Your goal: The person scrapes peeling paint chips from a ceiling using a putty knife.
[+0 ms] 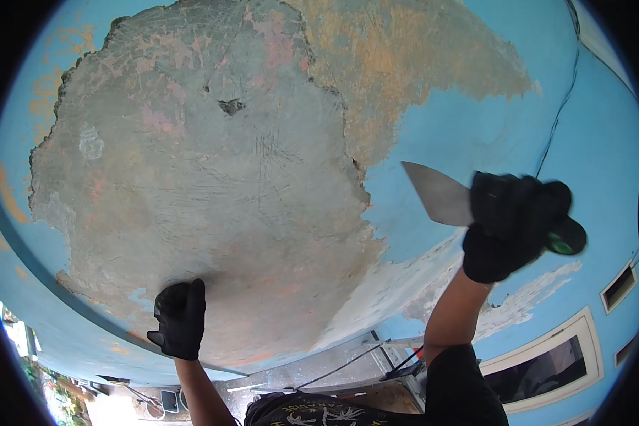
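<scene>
My right hand (515, 220), in a black glove, is wrapped round the handle of a putty knife (437, 195). Its broad metal blade points left across the blue paint, and a green patch shows at the handle's end. Over on the left, my left hand (180, 319), also gloved in black, rests against the lower part of the bare grey patch. Its fingers are apart, partly foreshortened towards the wall, and nothing shows in them. The wall (213, 177) has a large stripped area with a ragged, chipped edge, scratch marks and a small hole (231, 106).
Yellowish worn paint (366, 64) borders the grey patch at the upper right. A dark cable (559, 113) runs down the blue wall. Low on the right is a white-framed window (539, 369). Metal framing (394, 355) and the floor show below.
</scene>
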Tool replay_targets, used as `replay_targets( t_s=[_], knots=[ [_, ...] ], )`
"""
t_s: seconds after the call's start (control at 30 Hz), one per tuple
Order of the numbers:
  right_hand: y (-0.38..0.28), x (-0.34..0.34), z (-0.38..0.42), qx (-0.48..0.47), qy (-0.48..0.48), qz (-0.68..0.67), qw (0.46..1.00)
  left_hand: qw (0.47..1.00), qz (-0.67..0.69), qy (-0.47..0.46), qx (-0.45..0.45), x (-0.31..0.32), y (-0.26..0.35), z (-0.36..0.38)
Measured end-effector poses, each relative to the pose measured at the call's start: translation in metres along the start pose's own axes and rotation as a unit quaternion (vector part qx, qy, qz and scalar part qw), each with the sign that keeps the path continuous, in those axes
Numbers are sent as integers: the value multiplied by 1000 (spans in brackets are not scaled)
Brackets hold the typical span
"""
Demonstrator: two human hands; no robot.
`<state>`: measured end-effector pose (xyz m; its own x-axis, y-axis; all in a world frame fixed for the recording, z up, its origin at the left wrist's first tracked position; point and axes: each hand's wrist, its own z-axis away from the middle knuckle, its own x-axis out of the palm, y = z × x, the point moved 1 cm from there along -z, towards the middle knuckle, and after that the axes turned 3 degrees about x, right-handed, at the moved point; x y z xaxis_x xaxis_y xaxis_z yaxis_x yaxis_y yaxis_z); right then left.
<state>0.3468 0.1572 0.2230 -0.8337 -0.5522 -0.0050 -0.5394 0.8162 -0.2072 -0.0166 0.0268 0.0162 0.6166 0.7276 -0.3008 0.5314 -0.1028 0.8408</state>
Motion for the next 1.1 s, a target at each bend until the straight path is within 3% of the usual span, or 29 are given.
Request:
replay_targets(
  t_s=[0.07,0.1,0.17,0.2,0.27,0.33,0.37,0.4,0.43,0.53,0.6,0.63,0.73,0.8,0.87,0.9,0.97,1.1],
  knots=[
    [0,-26,-2,20,-186,-59,981,1000,1,4,-1,1,5,-2],
    [40,-47,30,85,-42,-127,987,1000,-1,-4,-6,0,7,1],
    [38,24,9,106,85,29,990,1000,-1,-4,-3,1,10,3],
    [21,23,0,105,84,30,991,1000,1,4,3,2,12,1],
    [-16,3,-8,76,-104,-34,991,1000,0,2,-1,1,11,0],
    [-6,7,-2,64,-196,-69,976,1000,-5,-4,-9,0,10,2],
    [22,24,6,77,-5,6,997,1000,12,-3,-9,1,11,2],
    [36,31,11,84,186,82,975,1000,30,-2,-8,1,12,2],
    [29,30,9,83,184,83,976,999,32,-1,-8,2,11,2],
    [-8,15,-2,-15,-45,-9,999,1000,-14,8,-2,0,6,1],
    [3,7,-2,-27,-134,-34,990,1000,-4,8,-12,0,2,1],
    [27,16,14,22,38,-27,999,1000,-6,4,-14,-1,4,2],
    [21,20,16,44,248,125,960,1000,26,2,-10,1,8,1],
    [-10,14,-3,-47,-3,-18,999,1000,4,12,-1,1,4,1],
    [-7,-10,5,-4,-113,-25,993,1000,4,11,-3,1,8,0],
    [21,-27,29,43,49,-206,976,1000,5,8,-8,1,9,1],
    [32,-29,41,84,208,-373,901,1000,0,11,-3,1,10,2],
    [0,-4,11,72,-74,-108,989,1000,1,19,10,1,11,1]
  ],
)
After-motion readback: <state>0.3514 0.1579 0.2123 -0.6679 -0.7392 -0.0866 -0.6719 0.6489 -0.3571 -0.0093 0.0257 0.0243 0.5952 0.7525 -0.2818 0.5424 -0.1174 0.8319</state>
